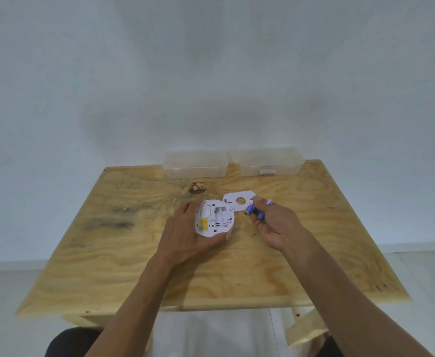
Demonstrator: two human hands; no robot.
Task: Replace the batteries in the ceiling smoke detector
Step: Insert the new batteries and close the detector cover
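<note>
Presently, at the table's centre: the round white plastic smoke detector (214, 218) lies back-side up on the pale plywood table (139, 253), its battery bay showing; whether cells sit in the bay cannot be told.
Label: a yellow sticker (203, 224) sits at 8 o'clock on the detector's back.
Left hand: the left hand (185, 237) cups the detector from 7 o'clock, thumb along the near rim, fingers curled round the far left edge, gripping it steady.
Right hand: the right hand (273, 222), at 3 o'clock from the detector, is clenched round small blue cylindrical batteries (254, 212), their ends poking out toward the detector.
Loose piece: something small and blue-white (270, 201) shows beside the right knuckles; too blurred to name.
Mounting plate: a flat white plastic plate with a round hole (239, 200) lies at 1 o'clock from the detector, partly under the right fingers.
Further out: two clear plastic lidded boxes (195, 164) (267, 161) stand side by side at 12 o'clock, against the wall.
Stage, as judged: the detector is open, and the cells are either just removed or about to go in.
Risk, mix-up: if old and fresh cells share one fist, they could be confused.
Risk, polarity: a cell pressed in reversed would leave the unit dead.
Risk, drop: several cells in one grip may slip and roll off the table.
</note>
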